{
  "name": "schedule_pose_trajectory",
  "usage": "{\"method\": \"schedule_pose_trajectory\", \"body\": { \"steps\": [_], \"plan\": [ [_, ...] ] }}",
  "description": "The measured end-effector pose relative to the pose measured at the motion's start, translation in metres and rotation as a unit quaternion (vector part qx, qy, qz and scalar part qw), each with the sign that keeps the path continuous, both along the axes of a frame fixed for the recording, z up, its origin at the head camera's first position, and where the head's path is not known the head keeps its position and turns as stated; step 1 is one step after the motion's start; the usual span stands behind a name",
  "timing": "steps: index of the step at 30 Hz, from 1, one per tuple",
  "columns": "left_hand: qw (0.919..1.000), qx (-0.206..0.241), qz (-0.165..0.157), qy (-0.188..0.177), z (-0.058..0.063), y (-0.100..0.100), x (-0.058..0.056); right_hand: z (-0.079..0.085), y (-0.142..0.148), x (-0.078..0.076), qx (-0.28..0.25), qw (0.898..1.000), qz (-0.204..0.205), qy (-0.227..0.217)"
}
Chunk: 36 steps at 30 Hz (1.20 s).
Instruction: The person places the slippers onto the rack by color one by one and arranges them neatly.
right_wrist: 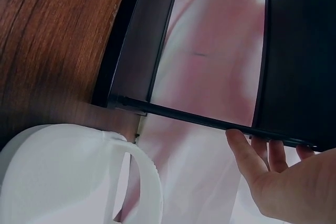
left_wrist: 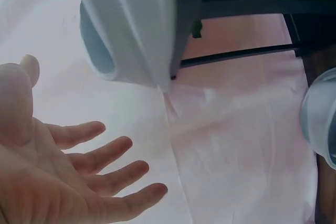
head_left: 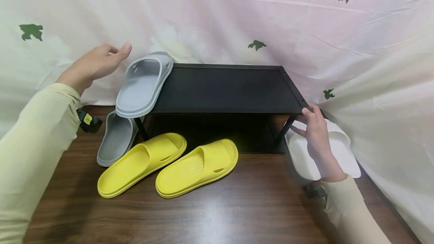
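A black shoe rack (head_left: 223, 89) stands with a light grey slipper (head_left: 139, 86) at the left end of its top shelf. My left hand (head_left: 101, 63) is raised just left of that slipper, apart from it, its fingers extended and holding nothing in the left wrist view. At the front right corner of the top shelf, my right hand (head_left: 315, 131) grips the edge. The right wrist view shows its fingertips (right_wrist: 239, 137) at the shelf's end, beside the rack's leg. White slippers (head_left: 333, 146) lie on the floor under and beside my right forearm, partly hidden.
Two yellow slippers (head_left: 200, 168) lie on the brown wooden floor (head_left: 257, 206) before the rack. Another grey slipper (head_left: 116, 138) lies by the left leg, partly covered by a yellow one. A pale curtain (head_left: 203, 18) with green leaf prints hangs behind and to the right.
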<state>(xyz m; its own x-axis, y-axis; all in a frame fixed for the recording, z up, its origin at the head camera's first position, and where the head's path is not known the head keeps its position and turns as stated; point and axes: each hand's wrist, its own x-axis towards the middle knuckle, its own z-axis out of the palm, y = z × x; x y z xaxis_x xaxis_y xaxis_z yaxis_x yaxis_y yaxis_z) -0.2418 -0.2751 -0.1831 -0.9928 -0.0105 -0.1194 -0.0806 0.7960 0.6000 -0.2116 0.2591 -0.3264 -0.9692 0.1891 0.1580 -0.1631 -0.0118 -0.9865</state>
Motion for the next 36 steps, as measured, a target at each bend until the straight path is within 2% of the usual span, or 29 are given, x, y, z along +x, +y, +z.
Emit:
{"method": "schedule_pose_trajectory", "body": {
  "steps": [7, 15, 21, 25, 28, 33, 36],
  "plan": [
    [0.9992, 0.03, -0.012, 0.024, -0.015, -0.009, 0.004, 0.0, 0.0, 0.001, -0.011, 1.0, 0.005, 0.006],
    [0.9968, 0.019, -0.007, 0.078, -0.038, -0.02, 0.005, 0.002, -0.002, 0.0, -0.035, 0.999, -0.007, -0.003],
    [0.9968, 0.041, 0.006, 0.068, -0.062, -0.028, 0.007, 0.002, -0.003, -0.001, -0.03, 0.999, -0.014, -0.004],
    [0.9977, 0.019, 0.008, 0.065, -0.076, -0.033, 0.005, 0.001, -0.002, -0.002, -0.035, 0.999, -0.009, -0.003],
    [0.9976, 0.008, 0.0, 0.069, -0.086, -0.036, 0.003, 0.001, -0.002, -0.002, -0.035, 0.999, -0.008, -0.004],
    [0.995, 0.056, -0.026, 0.078, -0.101, -0.037, 0.0, 0.0, -0.002, -0.002, -0.036, 0.999, -0.004, 0.0],
    [0.9933, 0.068, -0.041, 0.083, -0.108, -0.038, -0.001, 0.0, -0.002, -0.002, -0.042, 0.999, 0.0, 0.003]
  ]
}}
